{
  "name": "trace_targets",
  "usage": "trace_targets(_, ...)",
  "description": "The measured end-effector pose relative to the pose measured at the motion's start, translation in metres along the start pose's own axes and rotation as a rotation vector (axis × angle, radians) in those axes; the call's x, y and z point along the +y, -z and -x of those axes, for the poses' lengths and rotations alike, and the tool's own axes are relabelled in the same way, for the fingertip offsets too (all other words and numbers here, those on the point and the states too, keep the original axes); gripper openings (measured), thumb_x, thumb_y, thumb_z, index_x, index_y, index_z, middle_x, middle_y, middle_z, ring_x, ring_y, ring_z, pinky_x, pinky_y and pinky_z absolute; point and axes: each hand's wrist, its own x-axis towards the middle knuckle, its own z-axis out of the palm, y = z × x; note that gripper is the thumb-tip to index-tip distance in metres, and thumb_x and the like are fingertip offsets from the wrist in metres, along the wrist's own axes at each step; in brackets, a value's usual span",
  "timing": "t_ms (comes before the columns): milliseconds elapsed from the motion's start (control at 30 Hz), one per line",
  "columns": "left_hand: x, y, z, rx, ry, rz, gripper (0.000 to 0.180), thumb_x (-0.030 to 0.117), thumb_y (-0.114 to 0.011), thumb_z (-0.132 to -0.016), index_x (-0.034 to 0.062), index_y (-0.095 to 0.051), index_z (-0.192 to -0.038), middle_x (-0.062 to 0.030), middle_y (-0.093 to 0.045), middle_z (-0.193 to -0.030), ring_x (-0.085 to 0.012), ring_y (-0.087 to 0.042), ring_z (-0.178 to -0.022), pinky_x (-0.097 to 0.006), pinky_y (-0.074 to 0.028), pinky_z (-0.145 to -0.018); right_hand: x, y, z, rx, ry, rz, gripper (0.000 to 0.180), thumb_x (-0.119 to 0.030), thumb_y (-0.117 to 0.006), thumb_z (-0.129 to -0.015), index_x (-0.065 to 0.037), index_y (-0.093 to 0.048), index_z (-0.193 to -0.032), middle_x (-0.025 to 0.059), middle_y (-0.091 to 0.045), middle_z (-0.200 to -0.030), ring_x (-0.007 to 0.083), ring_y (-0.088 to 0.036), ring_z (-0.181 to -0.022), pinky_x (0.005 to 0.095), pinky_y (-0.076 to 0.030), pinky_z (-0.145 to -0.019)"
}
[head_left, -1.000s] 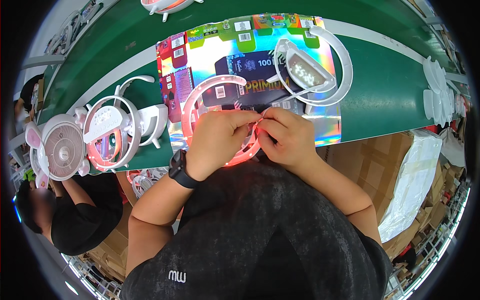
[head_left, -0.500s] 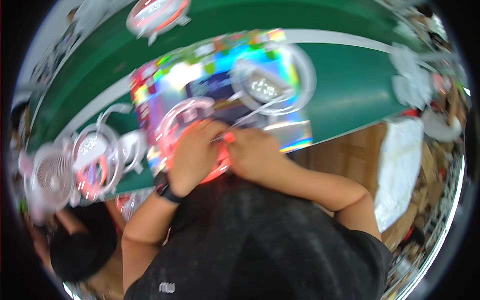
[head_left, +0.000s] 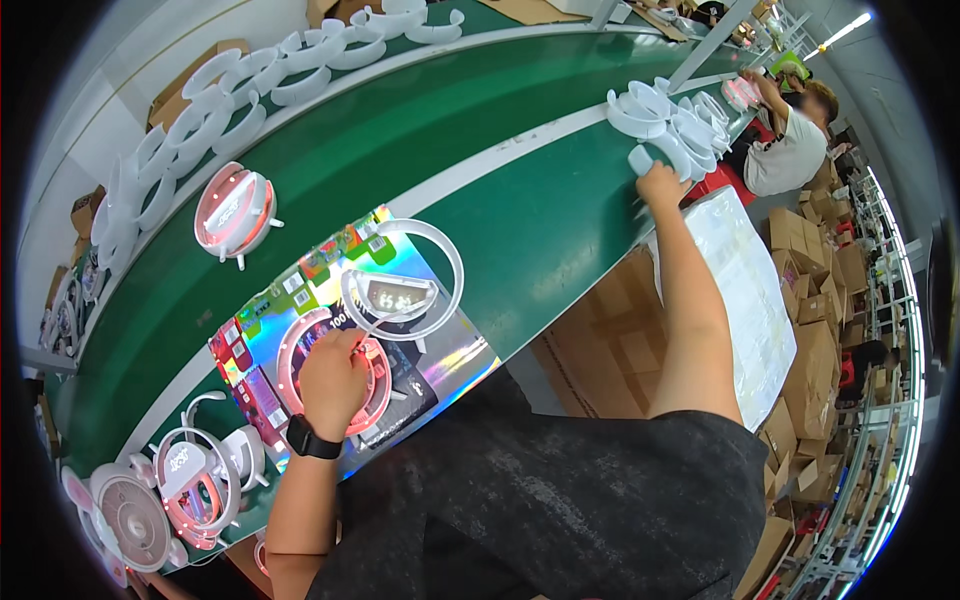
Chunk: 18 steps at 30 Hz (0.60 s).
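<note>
My left hand [head_left: 335, 380] is closed on a pink ring-shaped clock housing [head_left: 290, 365], which lies on a shiny printed cardboard sheet [head_left: 455, 365]. Beyond it, a clear-white ring [head_left: 458, 275] with a lit digital clock panel [head_left: 395, 297] rests on the same sheet. A thin wire runs from the panel toward my left fingers. My right arm stretches far to the right, where my right hand [head_left: 662, 187] pinches a white curved plastic piece [head_left: 640, 160] at the near edge of a pile of similar white pieces [head_left: 650, 112]. Its fingertips are partly hidden.
A pink-and-white clock [head_left: 235, 212] sits on the green belt [head_left: 330, 140]. At the left stand a round fan [head_left: 130, 515] and another ring clock [head_left: 190, 480]. White curved parts [head_left: 260, 75] line the far ledge. A wrapped carton [head_left: 725, 300] is at right, near a co-worker [head_left: 795, 145].
My right hand has left the pink housing and reached out to the white pile at the far right. My left hand stays on the housing. The view has turned to the right.
</note>
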Motion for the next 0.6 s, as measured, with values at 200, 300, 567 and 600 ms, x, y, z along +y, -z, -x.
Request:
trace_targets(200,0.006,0.0,-0.008,0.007,-0.042,-0.042,0.026,0.008,-0.057,-0.08,0.0089,-0.069,-0.103,-0.0115,-0.065,-0.091,-0.0328,-0.064,-0.088,-0.044,-0.052,-0.074,-0.064,0.04,0.104,-0.012,0.53,-0.758,0.073,-0.021,-0.072,-0.081,0.006,-0.041,-0.142,0.0263,-0.057,-0.132,0.0415,-0.054,-0.121,0.0511,-0.039,-0.105)
trace_targets(300,0.006,0.002,-0.005,0.001,-0.045,-0.011,0.026,0.009,-0.056,-0.08,0.0088,-0.069,-0.103,-0.0115,-0.065,-0.091,-0.033,-0.063,-0.087,-0.044,-0.052,-0.073,-0.058,0.088,0.133,-0.234,0.511,-0.99,0.08,-0.021,-0.077,-0.078,-0.001,-0.04,-0.146,0.0248,-0.049,-0.141,0.0369,-0.046,-0.134,0.0458,-0.037,-0.11)
trace_targets(567,0.006,0.005,-0.006,-0.057,0.037,0.224,0.026,0.012,-0.061,-0.079,0.0045,-0.07,-0.102,-0.0127,-0.068,-0.093,-0.0329,-0.064,-0.092,-0.042,-0.052,-0.079,-0.024,0.03,0.126,-0.205,0.809,-0.949,0.039,-0.008,-0.077,-0.076,-0.011,-0.067,-0.114,0.0132,-0.056,-0.138,0.0388,-0.034,-0.143,0.0479,-0.026,-0.117)
trace_targets(600,0.006,0.007,-0.005,-0.068,0.043,0.245,0.026,0.012,-0.061,-0.079,0.0042,-0.07,-0.102,-0.013,-0.068,-0.093,-0.0327,-0.065,-0.091,-0.042,-0.052,-0.08,-0.024,0.025,0.118,-0.248,0.764,-1.099,0.032,-0.005,-0.075,-0.078,-0.011,-0.069,-0.109,0.0121,-0.057,-0.138,0.038,-0.034,-0.144,0.0465,-0.027,-0.117)
